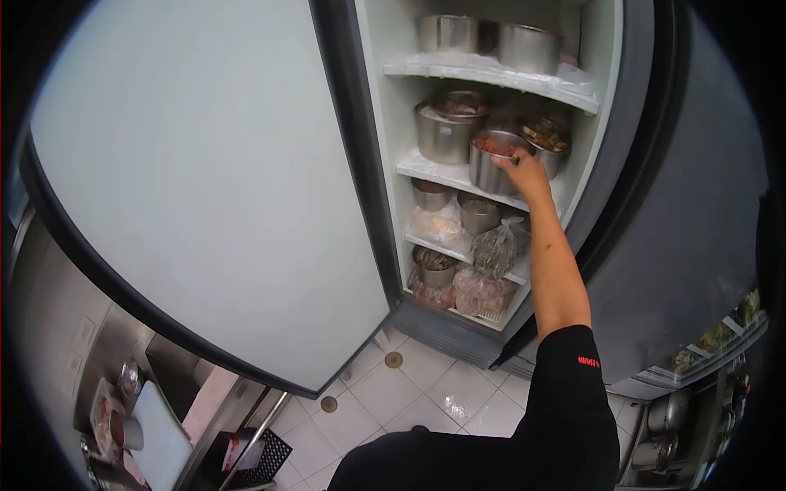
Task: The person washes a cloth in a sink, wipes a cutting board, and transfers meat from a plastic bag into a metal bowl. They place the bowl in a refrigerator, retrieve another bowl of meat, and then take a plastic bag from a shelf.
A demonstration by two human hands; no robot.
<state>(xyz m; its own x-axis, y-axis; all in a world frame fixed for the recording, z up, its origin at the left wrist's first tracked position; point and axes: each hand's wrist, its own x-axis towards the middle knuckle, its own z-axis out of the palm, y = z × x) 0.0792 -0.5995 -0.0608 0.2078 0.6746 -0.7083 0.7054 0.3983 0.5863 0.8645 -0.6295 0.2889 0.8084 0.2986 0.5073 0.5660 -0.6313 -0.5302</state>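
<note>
Reaching into an open upright fridge, my right hand [526, 173] grips the rim of a round metal pot [494, 173] with red food inside. The pot is at the front of the second shelf [434, 170]. Behind it on the left is a larger metal pot [446, 137] with a bowl of brown food [460, 103] on top. A metal container with brown pieces [547, 135] stands just to the right, behind my fingers. My left hand is outside the view.
The open fridge door [205, 164] fills the left side. Metal pots [449, 34] stand on the top shelf. Lower shelves hold pots and plastic bags [499, 248]. A white cutting board [160, 438] lies at the lower left, and more metal pots [655, 454] are at the lower right.
</note>
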